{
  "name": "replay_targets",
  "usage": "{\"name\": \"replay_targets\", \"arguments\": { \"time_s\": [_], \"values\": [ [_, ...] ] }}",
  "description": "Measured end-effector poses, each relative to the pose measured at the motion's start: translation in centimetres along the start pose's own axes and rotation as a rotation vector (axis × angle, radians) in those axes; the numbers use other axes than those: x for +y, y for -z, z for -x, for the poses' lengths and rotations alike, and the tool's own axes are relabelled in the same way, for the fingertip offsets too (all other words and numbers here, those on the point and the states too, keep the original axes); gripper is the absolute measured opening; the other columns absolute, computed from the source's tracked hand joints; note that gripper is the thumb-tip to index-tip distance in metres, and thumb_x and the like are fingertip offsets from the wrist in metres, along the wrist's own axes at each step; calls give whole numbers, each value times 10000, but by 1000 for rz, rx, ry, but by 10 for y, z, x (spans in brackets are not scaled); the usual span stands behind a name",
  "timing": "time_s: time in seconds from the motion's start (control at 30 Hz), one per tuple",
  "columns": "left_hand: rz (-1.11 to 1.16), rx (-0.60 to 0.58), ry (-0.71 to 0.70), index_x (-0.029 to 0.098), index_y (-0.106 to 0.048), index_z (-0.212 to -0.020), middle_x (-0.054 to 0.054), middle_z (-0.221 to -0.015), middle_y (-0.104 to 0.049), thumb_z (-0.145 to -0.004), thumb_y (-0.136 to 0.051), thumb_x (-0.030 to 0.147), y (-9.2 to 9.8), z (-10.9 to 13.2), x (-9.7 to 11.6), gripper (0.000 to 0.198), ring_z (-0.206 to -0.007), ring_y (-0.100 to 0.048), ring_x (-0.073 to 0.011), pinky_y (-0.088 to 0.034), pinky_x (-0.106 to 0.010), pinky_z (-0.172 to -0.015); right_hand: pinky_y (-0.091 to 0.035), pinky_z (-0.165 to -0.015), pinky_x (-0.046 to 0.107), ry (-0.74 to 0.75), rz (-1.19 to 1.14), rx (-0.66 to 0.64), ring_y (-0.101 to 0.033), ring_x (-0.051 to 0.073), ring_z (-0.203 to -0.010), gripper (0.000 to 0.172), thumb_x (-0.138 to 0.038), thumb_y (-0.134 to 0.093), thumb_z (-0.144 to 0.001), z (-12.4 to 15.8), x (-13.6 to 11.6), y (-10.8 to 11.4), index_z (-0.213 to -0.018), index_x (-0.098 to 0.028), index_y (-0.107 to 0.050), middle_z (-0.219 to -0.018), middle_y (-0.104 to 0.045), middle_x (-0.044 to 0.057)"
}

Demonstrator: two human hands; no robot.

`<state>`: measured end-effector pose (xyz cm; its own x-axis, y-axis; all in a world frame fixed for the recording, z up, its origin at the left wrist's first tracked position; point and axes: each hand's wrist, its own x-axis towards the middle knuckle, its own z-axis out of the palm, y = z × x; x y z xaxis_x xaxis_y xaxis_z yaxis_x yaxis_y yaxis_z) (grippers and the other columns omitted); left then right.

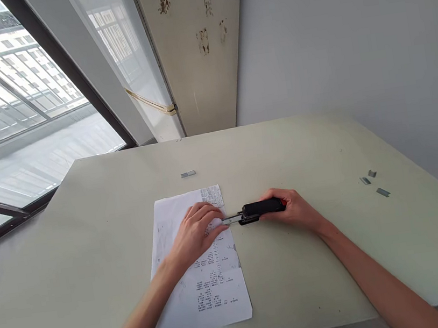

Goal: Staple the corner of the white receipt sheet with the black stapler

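Note:
A stack of printed white paper sheets (206, 280) lies on the pale green table (90, 231) in front of me. My left hand (198, 232) rests flat on the upper part of the sheets, fingers spread toward their right edge. My right hand (296, 208) is closed around the back of a black stapler (258, 210). The stapler lies sideways, its metal nose pointing left and touching the right edge of the paper, close to my left fingertips.
A strip of staples (188, 174) lies beyond the paper. Several loose staple strips (373, 183) sit at the right of the table. A grey wall runs along the right, and a large window (11, 106) along the left.

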<state>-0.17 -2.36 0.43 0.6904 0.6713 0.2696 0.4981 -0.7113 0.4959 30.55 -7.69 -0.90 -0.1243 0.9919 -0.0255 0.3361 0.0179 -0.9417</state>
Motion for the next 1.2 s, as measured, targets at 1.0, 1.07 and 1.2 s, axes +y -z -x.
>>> {"name": "replay_targets", "arguments": {
  "time_s": [1.0, 1.07, 1.2],
  "values": [
    [-154, 191, 317, 237, -663, -1205, -86, -1254, -673, -1022, -589, 410, 37, -42, -78, 263, -1224, -595, -301, -478, -498, -1079, -537, -746, 367, -13, 48, 15, -678, 255, -871, 359, -552, -847, -796, 0, 7, -4, -1001, -278, -736, -971, -763, 36],
    [-167, 197, 365, 199, -656, -1234, -129, -1293, -642, -981, -643, 394, 36, -60, -98, 320, -1277, -546, -346, -437, -555, -1114, -528, -730, 362, -11, 54, 18, -669, 250, -849, 363, -557, -847, -793, 0, 6, -4, -985, -271, -732, -946, -754, 36],
    [-144, 169, 421, 183, -705, -1074, -132, -1209, -663, -956, -674, 437, 35, -78, -124, 281, -1225, -555, -351, -428, -564, -1112, -517, -711, 349, -22, 53, 8, -659, 236, -831, 355, -559, -837, -801, 0, 5, -4, -975, -267, -731, -945, -745, 33]
  ]
}}
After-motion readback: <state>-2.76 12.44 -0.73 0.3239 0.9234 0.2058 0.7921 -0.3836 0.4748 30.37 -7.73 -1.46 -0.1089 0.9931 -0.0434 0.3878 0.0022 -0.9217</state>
